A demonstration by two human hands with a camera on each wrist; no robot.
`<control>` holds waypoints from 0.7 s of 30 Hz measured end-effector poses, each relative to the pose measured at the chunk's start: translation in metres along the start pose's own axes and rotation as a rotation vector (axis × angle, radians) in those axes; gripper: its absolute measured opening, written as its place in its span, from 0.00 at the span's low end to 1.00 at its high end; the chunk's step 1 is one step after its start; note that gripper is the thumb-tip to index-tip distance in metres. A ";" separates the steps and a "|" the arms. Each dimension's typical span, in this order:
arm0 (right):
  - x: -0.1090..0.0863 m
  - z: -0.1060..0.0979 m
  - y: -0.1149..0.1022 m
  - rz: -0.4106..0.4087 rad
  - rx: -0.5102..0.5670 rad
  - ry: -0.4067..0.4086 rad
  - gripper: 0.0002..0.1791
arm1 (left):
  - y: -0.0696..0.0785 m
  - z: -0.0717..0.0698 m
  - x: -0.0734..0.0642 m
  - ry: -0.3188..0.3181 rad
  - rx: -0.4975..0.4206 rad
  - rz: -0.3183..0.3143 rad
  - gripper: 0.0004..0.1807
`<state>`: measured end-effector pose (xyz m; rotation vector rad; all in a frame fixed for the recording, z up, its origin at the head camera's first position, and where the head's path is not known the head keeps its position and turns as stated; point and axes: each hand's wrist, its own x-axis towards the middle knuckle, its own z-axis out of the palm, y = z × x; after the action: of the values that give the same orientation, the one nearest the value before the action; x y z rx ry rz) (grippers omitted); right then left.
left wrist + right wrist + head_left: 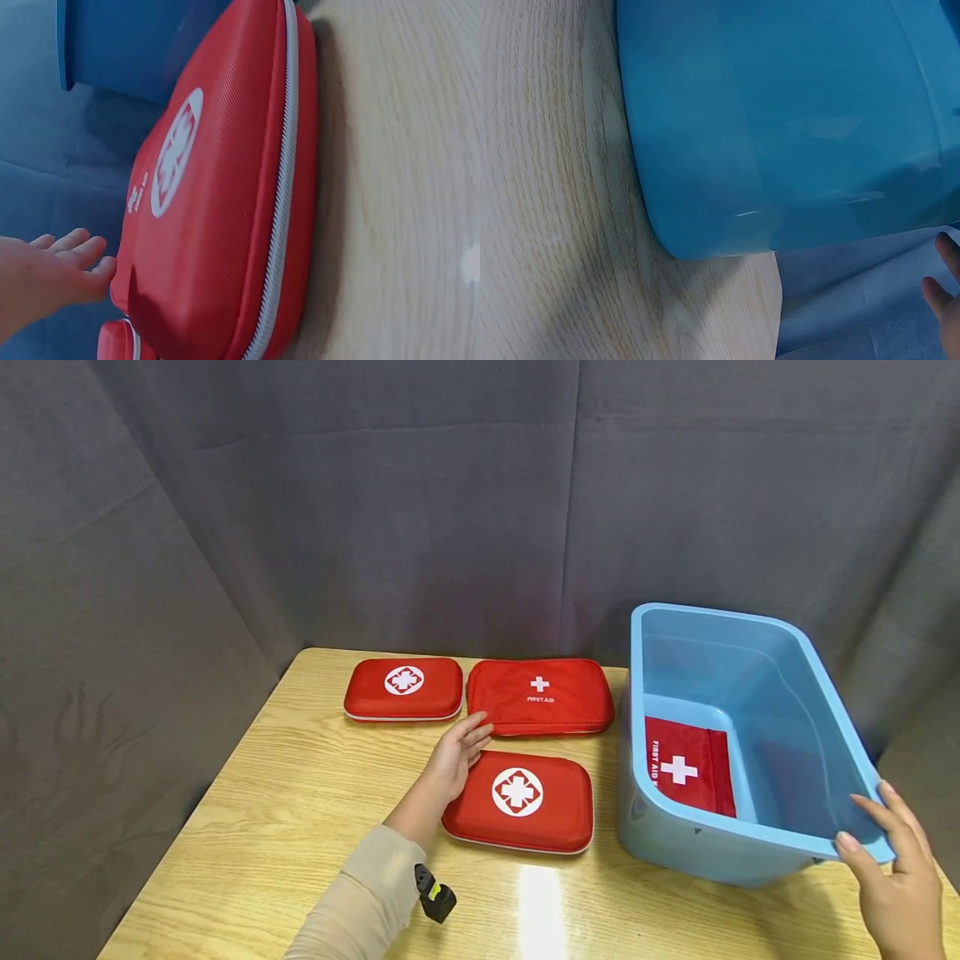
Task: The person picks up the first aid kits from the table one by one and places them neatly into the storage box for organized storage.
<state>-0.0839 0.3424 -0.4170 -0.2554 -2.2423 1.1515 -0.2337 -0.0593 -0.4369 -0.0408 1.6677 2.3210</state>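
Observation:
My left hand reaches over the table with its fingers extended, between two red first aid cases. The nearer one is a hard case with a white cross emblem and a pale zipper edge, close beside the palm. Just beyond my fingertips lies a softer first aid pouch marked FIRST AID. In the left wrist view the fingers are spread, nothing held. My right hand holds the near right corner of a blue plastic bin, thumb and fingers at its rim. Inside the bin is a flat red first aid bag.
Another hard red first aid case lies at the back left of the wooden table. Grey cloth hangs behind and to the sides. The bin stands on the table's right side, its walls rising high.

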 end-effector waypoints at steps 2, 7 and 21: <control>0.000 0.000 0.000 -0.004 0.003 0.002 0.26 | -0.018 -0.016 0.015 -0.012 0.008 0.035 0.28; 0.000 0.000 0.000 -0.008 0.024 0.012 0.25 | -0.099 -0.085 0.097 -0.032 -0.007 0.048 0.27; 0.000 0.001 -0.001 0.008 0.040 0.009 0.25 | -0.037 -0.042 0.039 0.143 0.120 -0.044 0.30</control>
<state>-0.0840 0.3412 -0.4171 -0.2531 -2.2097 1.1954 -0.2682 -0.0795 -0.4928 -0.2216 1.8514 2.2283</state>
